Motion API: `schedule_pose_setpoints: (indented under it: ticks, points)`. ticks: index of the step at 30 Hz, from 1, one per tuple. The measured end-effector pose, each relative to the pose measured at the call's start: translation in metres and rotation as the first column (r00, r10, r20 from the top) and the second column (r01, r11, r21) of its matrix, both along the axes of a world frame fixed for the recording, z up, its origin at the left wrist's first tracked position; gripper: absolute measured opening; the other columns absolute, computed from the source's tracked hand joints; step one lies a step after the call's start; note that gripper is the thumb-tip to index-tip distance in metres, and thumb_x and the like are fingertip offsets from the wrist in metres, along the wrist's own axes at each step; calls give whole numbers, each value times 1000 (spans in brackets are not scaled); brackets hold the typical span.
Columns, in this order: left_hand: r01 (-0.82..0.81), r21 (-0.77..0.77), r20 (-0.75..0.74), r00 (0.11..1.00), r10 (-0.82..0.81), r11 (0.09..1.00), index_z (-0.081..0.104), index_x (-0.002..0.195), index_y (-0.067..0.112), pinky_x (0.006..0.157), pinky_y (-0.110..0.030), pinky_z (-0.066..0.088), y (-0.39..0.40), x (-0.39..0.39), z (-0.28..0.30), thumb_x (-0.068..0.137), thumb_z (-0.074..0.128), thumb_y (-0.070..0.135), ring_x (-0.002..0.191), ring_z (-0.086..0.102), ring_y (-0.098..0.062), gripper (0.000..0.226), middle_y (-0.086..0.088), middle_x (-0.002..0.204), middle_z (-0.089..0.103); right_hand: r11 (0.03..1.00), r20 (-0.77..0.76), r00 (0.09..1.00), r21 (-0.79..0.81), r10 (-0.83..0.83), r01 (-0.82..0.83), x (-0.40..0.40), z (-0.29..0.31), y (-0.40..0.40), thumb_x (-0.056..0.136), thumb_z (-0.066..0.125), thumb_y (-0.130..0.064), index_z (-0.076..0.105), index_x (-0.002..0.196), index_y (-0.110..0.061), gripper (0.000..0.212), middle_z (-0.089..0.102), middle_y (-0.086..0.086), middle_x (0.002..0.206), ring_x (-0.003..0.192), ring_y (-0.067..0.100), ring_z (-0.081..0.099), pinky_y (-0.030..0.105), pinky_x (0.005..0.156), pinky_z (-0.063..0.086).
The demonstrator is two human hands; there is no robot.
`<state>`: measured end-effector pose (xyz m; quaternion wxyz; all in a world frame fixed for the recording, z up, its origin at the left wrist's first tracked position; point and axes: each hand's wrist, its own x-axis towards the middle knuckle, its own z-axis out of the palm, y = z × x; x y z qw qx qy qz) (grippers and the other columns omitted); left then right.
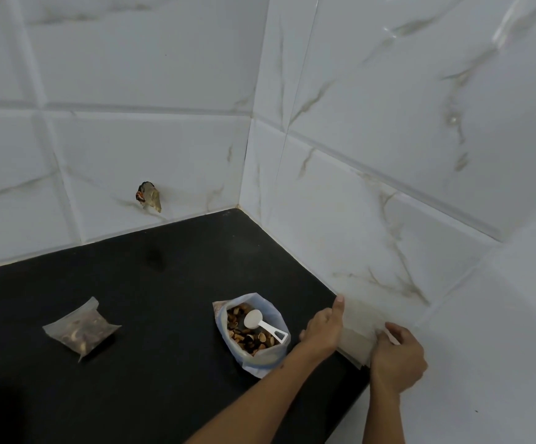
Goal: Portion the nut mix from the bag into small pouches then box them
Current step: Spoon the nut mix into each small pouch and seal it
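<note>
Dim, flat light, glare on upper-right tiles [510, 30] — edges bowed, soft

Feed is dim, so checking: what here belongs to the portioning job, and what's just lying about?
Job: open nut bag; white scoop resting in it; filled pouch; empty pouch held by left hand and right hand.
Lying about: plastic scrap at wall.

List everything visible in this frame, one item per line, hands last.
Nut bag: one, clear with blue rim, open, centre of counter.
Scoop: one, white, lying in the bag on the nuts.
Filled pouch: one, translucent, brown nuts inside, left on counter.
Empty pouch: one, translucent, held at the right wall.
Counter: one, black.
Wall tiles: white, marbled.
Left hand: grips the empty pouch.
Right hand: grips the empty pouch.
</note>
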<state>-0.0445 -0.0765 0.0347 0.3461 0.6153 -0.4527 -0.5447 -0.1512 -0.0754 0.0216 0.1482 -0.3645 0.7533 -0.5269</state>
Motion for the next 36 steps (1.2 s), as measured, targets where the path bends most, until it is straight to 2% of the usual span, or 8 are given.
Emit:
schedule_pose_setpoints:
  ticks: [6, 9, 12, 16, 23, 28, 32, 36]
  points:
    - [-155, -119, -187, 973, 132, 981, 60, 105, 13, 81, -27, 41, 5, 10, 7, 98, 33, 55, 95, 54, -13, 50, 1, 96, 57, 995, 117, 990, -73, 74, -66, 8, 11, 1, 81, 68, -1, 70, 99, -6, 18, 70, 13, 98, 83, 22, 62, 25, 81, 44]
    - [-277, -265, -283, 938, 200, 924, 58, 118, 14, 90, -21, 46, 17, 29, 19, 94, 58, 33, 109, 58, -12, 30, 3, 110, 62, 987, 323, 933, -72, 161, -146, 28, 24, -1, 81, 70, -4, 69, 102, -8, 21, 69, 8, 98, 89, 18, 63, 29, 86, 49]
    - [-355, -450, -299, 925, 236, 820, 51, 122, 24, 100, -26, 46, 37, 61, 30, 82, 75, 18, 114, 58, -8, 47, 5, 119, 62, 934, 641, 695, -107, 327, -341, 62, 38, 1, 83, 67, 1, 66, 103, -9, 22, 67, 10, 104, 97, 22, 64, 34, 85, 53]
    - [-404, -586, -181, 910, 373, 702, 33, 142, 31, 100, -6, 34, 73, 113, 35, 69, 85, 22, 125, 44, 6, 90, 16, 135, 49, 729, 838, 283, -182, 466, -660, 112, 50, 22, 87, 55, 5, 61, 103, -8, 21, 66, 17, 100, 93, 25, 65, 35, 77, 53]
    - [-589, -601, -152, 747, 647, 540, 39, 137, 29, 93, -4, 36, 134, 179, 28, 50, 84, 49, 122, 45, 11, 100, 21, 128, 54, 282, 859, -24, -194, 512, -939, 188, 39, 59, 90, 53, 3, 63, 102, 0, 16, 68, 20, 100, 90, 25, 68, 33, 74, 55]
    - [-626, -630, -92, 647, 757, 459, 48, 124, 25, 78, 0, 39, 166, 201, 24, 63, 89, 19, 106, 52, 10, 73, 7, 114, 62, 104, 756, -13, -107, 654, -989, 214, 38, 82, 90, 56, -2, 65, 107, -2, 19, 72, 14, 100, 95, 25, 70, 37, 83, 56]
    - [-564, -676, 111, 558, 822, 474, 40, 129, 32, 89, -8, 41, 182, 212, 12, 64, 88, 26, 107, 50, 6, 81, 13, 114, 57, 386, 532, 253, -155, 808, -909, 225, 47, 93, 91, 59, -15, 66, 100, -14, 12, 72, 5, 94, 89, 18, 69, 29, 77, 55]
    - [-477, -697, 273, 514, 813, 536, 43, 135, 19, 105, -30, 40, 185, 211, 0, 67, 84, 24, 119, 45, -2, 79, 12, 127, 50, 169, 253, 99, -273, 962, -947, 220, 72, 104, 85, 68, -16, 71, 88, -20, 6, 72, -5, 87, 85, 7, 68, 24, 74, 54]
